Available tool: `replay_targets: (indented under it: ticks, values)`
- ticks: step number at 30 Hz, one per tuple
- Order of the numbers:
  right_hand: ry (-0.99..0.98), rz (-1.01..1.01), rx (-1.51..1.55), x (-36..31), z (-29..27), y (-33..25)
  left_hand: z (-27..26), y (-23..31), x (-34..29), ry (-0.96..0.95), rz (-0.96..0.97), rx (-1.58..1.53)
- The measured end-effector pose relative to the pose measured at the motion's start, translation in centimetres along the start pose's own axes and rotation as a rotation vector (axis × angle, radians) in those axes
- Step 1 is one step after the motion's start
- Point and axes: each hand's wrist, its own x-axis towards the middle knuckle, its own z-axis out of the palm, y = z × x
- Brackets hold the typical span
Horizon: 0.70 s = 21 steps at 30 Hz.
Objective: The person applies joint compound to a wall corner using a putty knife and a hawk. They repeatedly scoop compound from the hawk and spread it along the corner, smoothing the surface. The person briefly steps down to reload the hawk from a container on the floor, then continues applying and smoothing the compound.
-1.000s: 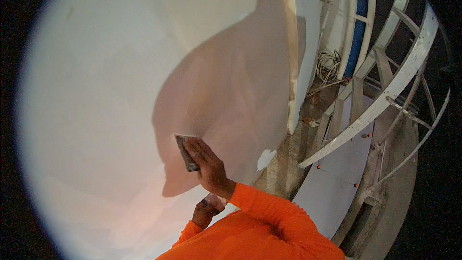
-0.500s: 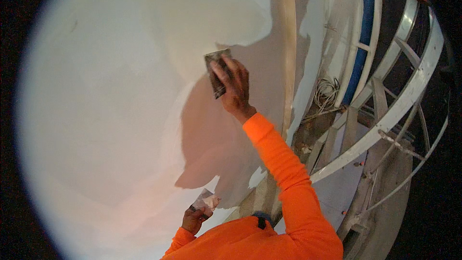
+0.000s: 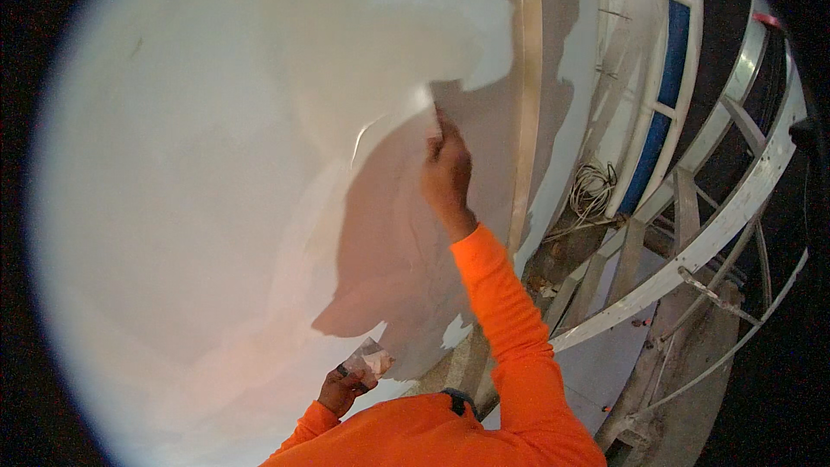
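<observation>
My right hand (image 3: pixel 448 175) is raised against the pale wall (image 3: pixel 216 164), its fingers closed on a putty scraper (image 3: pixel 437 125). The scraper is turned nearly edge-on, and a bright patch of glare lies at its upper left. Just left of it a thin raised ridge of putty (image 3: pixel 360 140) curves over the wall. Lower down, my left hand (image 3: pixel 340 391) grips a second flat scraper (image 3: pixel 367 361) by one end. Pinkish-white putty sits on that blade. My shadow covers much of the wall around the right hand.
A beige vertical strip (image 3: pixel 527 78) runs along the wall right of my hand. Beyond it stand a blue panel with white rails (image 3: pixel 654 151) and a coil of pale cable (image 3: pixel 591 188). A metal ladder (image 3: pixel 726 216) leans at the right.
My right hand has shifted slightly right and down, turning the scraper from flat-faced to nearly edge-on. A putty ridge now shows on the wall. My left hand has barely moved.
</observation>
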Motion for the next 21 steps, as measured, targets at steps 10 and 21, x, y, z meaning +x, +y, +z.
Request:
replay_targets:
  ticks: [10,21]
  values:
    - [-0.176,-0.312,-0.118,-9.2,3.1,-11.3,-1.3,-2.4,-0.7,-0.020,0.001,-0.039]
    - [-0.465,-0.583,-0.167,-19.3,1.8,-8.9,-1.5,-2.8,-1.7,0.003,-0.095,-0.255]
